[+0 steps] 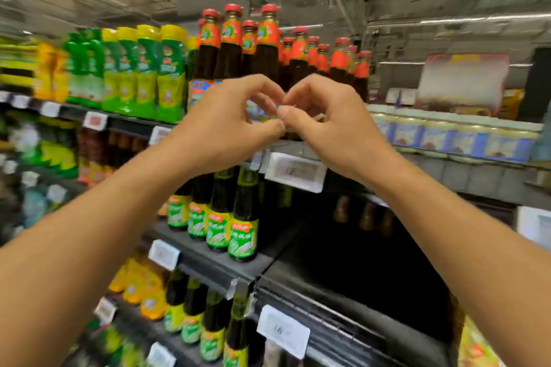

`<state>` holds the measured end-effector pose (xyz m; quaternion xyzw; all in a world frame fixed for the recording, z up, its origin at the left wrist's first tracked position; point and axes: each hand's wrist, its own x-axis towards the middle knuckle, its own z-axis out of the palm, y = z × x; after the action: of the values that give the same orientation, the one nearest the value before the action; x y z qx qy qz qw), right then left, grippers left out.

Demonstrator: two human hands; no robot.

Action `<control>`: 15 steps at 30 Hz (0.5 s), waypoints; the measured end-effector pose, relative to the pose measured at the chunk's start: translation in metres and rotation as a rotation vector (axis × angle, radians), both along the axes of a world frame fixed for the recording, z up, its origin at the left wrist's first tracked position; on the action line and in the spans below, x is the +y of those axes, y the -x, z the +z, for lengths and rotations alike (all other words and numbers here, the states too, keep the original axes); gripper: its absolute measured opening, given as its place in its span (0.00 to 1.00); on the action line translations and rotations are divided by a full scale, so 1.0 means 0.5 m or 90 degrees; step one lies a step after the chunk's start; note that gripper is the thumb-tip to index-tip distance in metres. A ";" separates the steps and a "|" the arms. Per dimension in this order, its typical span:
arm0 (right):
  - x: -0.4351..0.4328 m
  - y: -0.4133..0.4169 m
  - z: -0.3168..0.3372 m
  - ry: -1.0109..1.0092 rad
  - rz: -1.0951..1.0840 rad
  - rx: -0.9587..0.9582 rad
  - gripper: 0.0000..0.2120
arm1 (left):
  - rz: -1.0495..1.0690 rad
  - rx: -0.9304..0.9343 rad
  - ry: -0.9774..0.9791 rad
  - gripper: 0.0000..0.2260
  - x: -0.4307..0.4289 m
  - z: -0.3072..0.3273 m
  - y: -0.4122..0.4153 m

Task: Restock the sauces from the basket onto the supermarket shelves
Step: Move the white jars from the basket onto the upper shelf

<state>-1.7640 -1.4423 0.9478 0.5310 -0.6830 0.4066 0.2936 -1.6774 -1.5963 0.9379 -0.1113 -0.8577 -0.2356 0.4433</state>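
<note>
Dark sauce bottles with red caps and orange neck labels (298,50) stand in rows on the top shelf (295,147). Both my hands are raised to the front bottle (266,48) of that group. My left hand (229,122) and my right hand (331,122) curl round its lower labelled part from either side. The index fingertips meet above and the thumbs meet below, with a bit of label showing between them. The basket is out of view.
Green and yellow pouches (143,74) fill the top shelf to the left; blue-labelled jars (453,137) sit to the right. Green-labelled dark bottles (226,217) stand one shelf down, with a dark gap (357,247) beside them. White price tags (293,171) hang on the shelf edges.
</note>
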 end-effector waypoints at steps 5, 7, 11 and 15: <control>-0.123 -0.060 -0.092 0.008 0.137 -0.063 0.03 | 0.072 -0.036 -0.046 0.10 -0.094 -0.084 -0.103; -0.180 -0.086 -0.136 0.000 0.190 -0.095 0.03 | 0.100 -0.060 -0.087 0.12 -0.139 -0.127 -0.145; -0.302 -0.147 -0.236 -0.034 0.286 -0.177 0.02 | 0.159 -0.105 -0.147 0.11 -0.234 -0.226 -0.235; -0.419 -0.209 -0.349 -0.081 0.348 -0.257 0.03 | 0.201 -0.166 -0.235 0.11 -0.324 -0.334 -0.320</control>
<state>-1.6593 -1.6519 0.7734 0.6204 -0.5839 0.5236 -0.0010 -1.5173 -1.7585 0.7708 0.1376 -0.8570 -0.3279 0.3730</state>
